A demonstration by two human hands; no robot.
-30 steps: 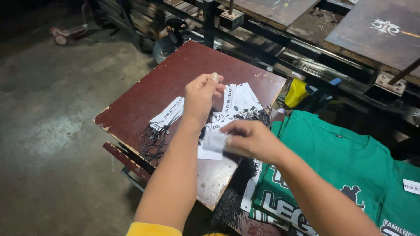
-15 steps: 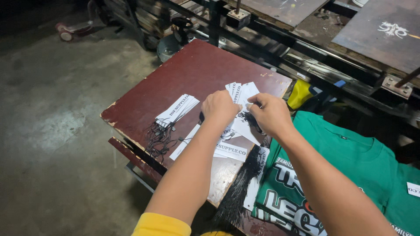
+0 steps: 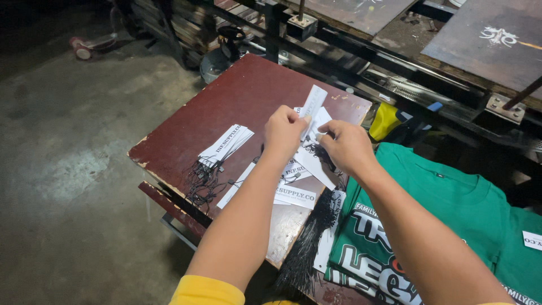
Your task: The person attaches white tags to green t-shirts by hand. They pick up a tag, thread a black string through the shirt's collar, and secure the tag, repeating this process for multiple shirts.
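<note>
Left hand (image 3: 284,131): fingers pinched on a white paper hang tag (image 3: 312,104), raised above the dark red table (image 3: 237,96). Right hand (image 3: 347,146): fingertips closed on the tag's lower end. Nearby: stacked tags with black strings (image 3: 226,146), loose tags (image 3: 296,195), a bundle of black strings (image 3: 307,248), green printed T-shirt (image 3: 451,197).
</note>
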